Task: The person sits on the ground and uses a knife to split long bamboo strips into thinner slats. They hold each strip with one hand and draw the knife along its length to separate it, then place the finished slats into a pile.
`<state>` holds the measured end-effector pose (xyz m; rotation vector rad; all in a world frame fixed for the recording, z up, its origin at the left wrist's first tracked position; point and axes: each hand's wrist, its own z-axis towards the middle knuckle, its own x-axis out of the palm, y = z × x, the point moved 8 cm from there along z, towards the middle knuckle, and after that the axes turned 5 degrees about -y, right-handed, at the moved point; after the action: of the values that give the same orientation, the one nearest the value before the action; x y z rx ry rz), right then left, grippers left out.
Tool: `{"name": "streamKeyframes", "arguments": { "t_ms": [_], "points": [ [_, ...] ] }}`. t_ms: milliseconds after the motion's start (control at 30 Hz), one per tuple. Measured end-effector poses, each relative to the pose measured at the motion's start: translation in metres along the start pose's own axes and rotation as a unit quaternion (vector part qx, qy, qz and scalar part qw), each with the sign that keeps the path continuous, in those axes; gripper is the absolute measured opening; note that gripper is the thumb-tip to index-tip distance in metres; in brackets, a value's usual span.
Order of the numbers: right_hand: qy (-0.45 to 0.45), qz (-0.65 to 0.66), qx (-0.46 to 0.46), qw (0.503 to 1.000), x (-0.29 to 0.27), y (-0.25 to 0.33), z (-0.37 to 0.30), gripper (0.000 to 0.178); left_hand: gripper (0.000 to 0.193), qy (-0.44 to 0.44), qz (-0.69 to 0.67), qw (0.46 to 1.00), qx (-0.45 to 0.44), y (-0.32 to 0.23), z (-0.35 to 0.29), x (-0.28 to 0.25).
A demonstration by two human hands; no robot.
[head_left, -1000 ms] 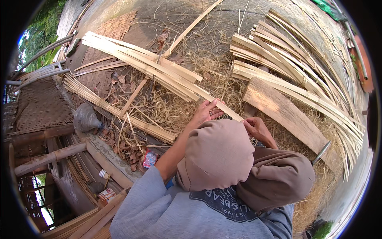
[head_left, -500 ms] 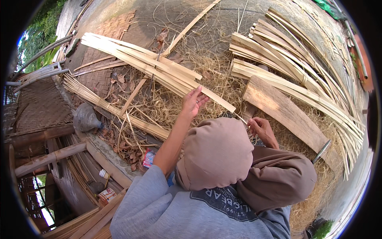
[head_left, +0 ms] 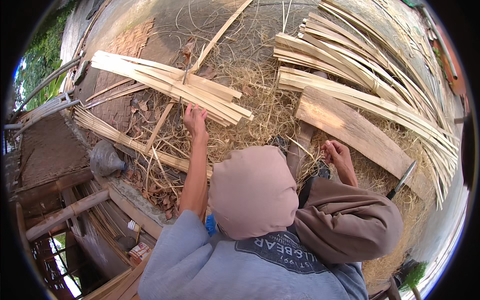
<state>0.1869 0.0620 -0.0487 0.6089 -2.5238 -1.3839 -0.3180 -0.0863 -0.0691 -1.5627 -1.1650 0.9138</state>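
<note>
My left hand (head_left: 195, 120) is at the near edge of a fanned pile of pale, flat bamboo strips (head_left: 165, 82), its fingers stretched toward them and slightly apart. Whether the fingertips touch the pile is hard to make out. My right hand (head_left: 338, 154) is over the shavings beside my bent knee, close to the near edge of a broad wooden plank (head_left: 350, 130). Its fingers are curled in toward the thumb; anything between them is too small to name. A knife (head_left: 402, 180) with a grey blade and dark handle rests at the plank's lower right end.
Thin curled shavings (head_left: 240, 90) cover the ground. Larger bundles of strips (head_left: 345, 60) fan out at the far right, another bundle (head_left: 125, 135) lies at left. A clear plastic jug (head_left: 106, 157) stands near a low wall. Woven matting (head_left: 120, 55) lies far left.
My left hand has moved left along the pile. The strip that stuck out toward the right hand has been drawn back level with the others. My right hand has shifted slightly right.
</note>
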Motion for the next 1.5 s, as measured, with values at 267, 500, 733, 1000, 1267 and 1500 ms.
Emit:
{"name": "streamKeyframes", "arguments": {
  "t_ms": [267, 500, 733, 1000, 1267, 1500],
  "points": [
    [-0.41, -0.208, -0.195, 0.866, -0.145, 0.024, -0.044, 0.025, 0.033, 0.381, 0.129, 0.901, 0.164, -0.153, -0.118, 0.201],
    [-0.691, -0.427, 0.136, 0.567, -0.348, -0.112, -0.155, 0.064, 0.03, 0.593, 0.395, 0.592, 0.376, -0.176, -0.224, 0.377],
    [-0.612, -0.372, 0.157, 0.68, -0.392, -0.19, -0.159, 0.058, 0.031, 0.582, 0.527, 0.418, 0.457, -0.015, -0.217, 0.427],
    [-0.652, -0.324, 0.141, 0.671, -0.388, -0.177, -0.176, 0.048, 0.041, 0.551, 0.521, 0.473, 0.449, 0.033, -0.203, 0.428],
    [-0.636, -0.06, 0.058, 0.768, -0.398, -0.188, -0.183, 0.038, 0.028, 0.607, 0.485, 0.515, 0.362, 0.044, -0.198, 0.428],
    [-0.677, 0.209, 0.098, 0.699, -0.427, -0.276, -0.285, 0.041, 0.048, 0.594, 0.444, 0.544, 0.393, 0.008, -0.196, 0.435]
  ]
}}
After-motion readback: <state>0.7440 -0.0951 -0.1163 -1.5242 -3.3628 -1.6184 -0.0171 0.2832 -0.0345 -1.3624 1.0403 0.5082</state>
